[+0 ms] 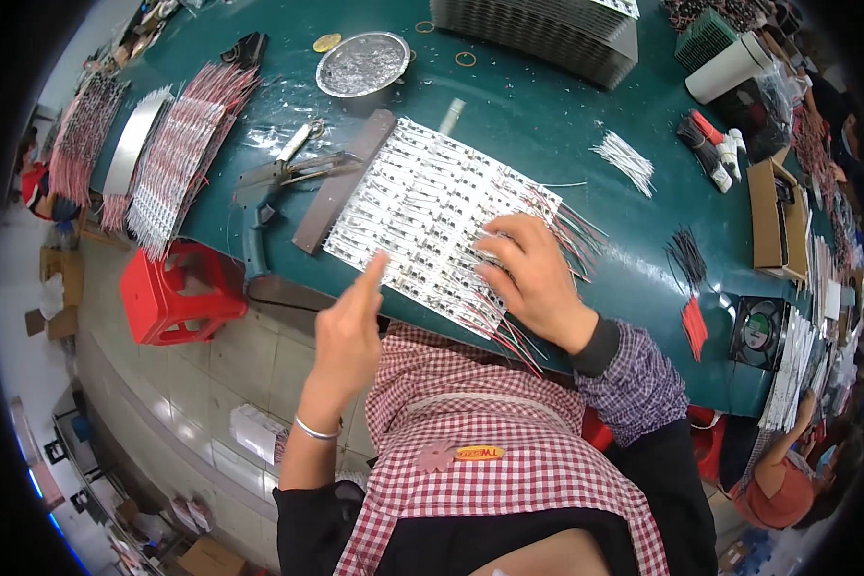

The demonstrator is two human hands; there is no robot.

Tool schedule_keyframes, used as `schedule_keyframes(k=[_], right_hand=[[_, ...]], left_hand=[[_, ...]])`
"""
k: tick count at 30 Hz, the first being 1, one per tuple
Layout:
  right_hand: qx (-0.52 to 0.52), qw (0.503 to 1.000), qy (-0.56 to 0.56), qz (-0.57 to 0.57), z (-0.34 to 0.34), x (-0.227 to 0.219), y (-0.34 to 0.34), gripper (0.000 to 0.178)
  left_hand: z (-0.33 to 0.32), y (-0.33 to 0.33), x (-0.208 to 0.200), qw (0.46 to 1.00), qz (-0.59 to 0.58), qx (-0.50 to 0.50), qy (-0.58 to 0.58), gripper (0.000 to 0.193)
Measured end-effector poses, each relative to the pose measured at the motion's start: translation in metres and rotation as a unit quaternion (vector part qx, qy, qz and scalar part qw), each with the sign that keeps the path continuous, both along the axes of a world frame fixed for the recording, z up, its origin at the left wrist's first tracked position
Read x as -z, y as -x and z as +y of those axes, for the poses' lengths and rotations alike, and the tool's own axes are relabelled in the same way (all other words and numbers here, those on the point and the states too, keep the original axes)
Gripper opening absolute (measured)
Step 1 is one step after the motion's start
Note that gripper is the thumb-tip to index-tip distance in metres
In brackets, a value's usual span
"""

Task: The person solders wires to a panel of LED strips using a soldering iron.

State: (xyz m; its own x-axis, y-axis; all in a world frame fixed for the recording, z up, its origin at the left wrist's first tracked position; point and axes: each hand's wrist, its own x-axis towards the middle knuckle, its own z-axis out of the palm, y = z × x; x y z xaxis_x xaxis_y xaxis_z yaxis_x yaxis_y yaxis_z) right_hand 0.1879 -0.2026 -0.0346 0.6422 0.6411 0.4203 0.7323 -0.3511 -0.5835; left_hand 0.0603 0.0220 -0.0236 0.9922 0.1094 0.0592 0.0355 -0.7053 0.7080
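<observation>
Grip, left hand (348,326): finger extended, hold unclear to us; right hand (536,280): loosely open over the white board panel (418,206), on our tabletop (538,125). We should press lightly, keeping wires (578,236) clear.

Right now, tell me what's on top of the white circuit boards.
Small dark components and red and black wires. The right hand and left hand partly cover the boards; whatever's beneath is hidden.

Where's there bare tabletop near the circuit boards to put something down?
Bare green tabletop lies right of the right hand, bordered by white wires above and black wires further right; another patch separates the circuit boards from the grey stack. Left of the boards is crowded: brown bar, teal-handled tool.
</observation>
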Motion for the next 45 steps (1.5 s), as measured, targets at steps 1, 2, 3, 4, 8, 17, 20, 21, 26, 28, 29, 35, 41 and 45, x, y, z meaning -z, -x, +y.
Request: schedule_keyframes(k=[1, 2, 3, 4, 8, 17, 20, 21, 26, 28, 29, 35, 41, 45], right_hand=[[-0.019, 0.999, 0.033, 0.034, -0.009, 0.002, 0.006, 0.025], [-0.017, 0.999, 0.031, 0.035, -0.014, 0.003, 0.008, 0.025], [-0.022, 0.999, 0.045, 0.021, -0.019, 0.004, 0.011, 0.027], [-0.026, 0.998, 0.059, 0.008, -0.024, 0.006, 0.014, 0.03], [-0.032, 0.997, 0.063, 0.015, -0.028, 0.012, 0.016, 0.034], [-0.027, 0.997, 0.047, 0.054, -0.058, -0.005, 0.02, 0.033], [0.072, 0.997, 0.009, 0.039, -0.085, -0.016, 0.005, 0.027], [0.135, 0.991, -0.013, 0.011, -0.093, -0.026, -0.004, 0.023], [0.34, 0.937, 0.053, -0.058, -0.148, -0.03, -0.051, 0.017], [0.322, 0.942, 0.05, -0.079, -0.141, -0.027, -0.076, 0.018], [0.304, 0.946, 0.05, -0.098, -0.136, -0.023, -0.088, 0.019], [0.334, 0.919, 0.191, -0.085, -0.116, 0.008, -0.135, 0.023], [0.339, 0.91, 0.221, -0.088, -0.109, 0.01, -0.142, 0.018], [0.336, 0.922, 0.169, -0.089, -0.116, 0.014, -0.145, 0.015]], left_hand=[[0.006, -0.005, 0.002, 0.997, -0.05, -0.01, -0.055, 0.059], [0.012, -0.009, 0.003, 0.997, -0.049, -0.008, -0.056, 0.059], [0.017, -0.012, 0.006, 0.988, -0.063, -0.012, -0.141, 0.062], [0.021, -0.016, 0.009, 0.971, -0.078, -0.014, -0.224, 0.065], [0.024, -0.022, 0.015, 0.943, -0.032, -0.006, -0.333, 0.074], [-0.002, -0.033, -0.014, 0.917, 0.017, 0.024, -0.397, 0.048], [0.008, -0.037, -0.013, 0.932, -0.003, 0.015, -0.362, 0.041], [0.015, -0.036, -0.009, 0.954, -0.063, -0.044, -0.291, 0.034], [0.054, -0.04, -0.005, 0.915, -0.108, -0.278, -0.273, 0.03], [0.086, -0.042, 0.006, 0.871, -0.112, -0.283, -0.385, 0.034], [0.089, -0.045, 0.01, 0.872, -0.114, -0.282, -0.384, 0.034], [0.108, -0.053, 0.008, 0.871, 0.066, -0.394, -0.287, 0.042], [0.156, -0.04, 0.014, 0.929, 0.048, -0.321, -0.178, 0.047], [0.165, -0.041, 0.007, 0.937, 0.055, -0.338, 0.067, 0.047]])
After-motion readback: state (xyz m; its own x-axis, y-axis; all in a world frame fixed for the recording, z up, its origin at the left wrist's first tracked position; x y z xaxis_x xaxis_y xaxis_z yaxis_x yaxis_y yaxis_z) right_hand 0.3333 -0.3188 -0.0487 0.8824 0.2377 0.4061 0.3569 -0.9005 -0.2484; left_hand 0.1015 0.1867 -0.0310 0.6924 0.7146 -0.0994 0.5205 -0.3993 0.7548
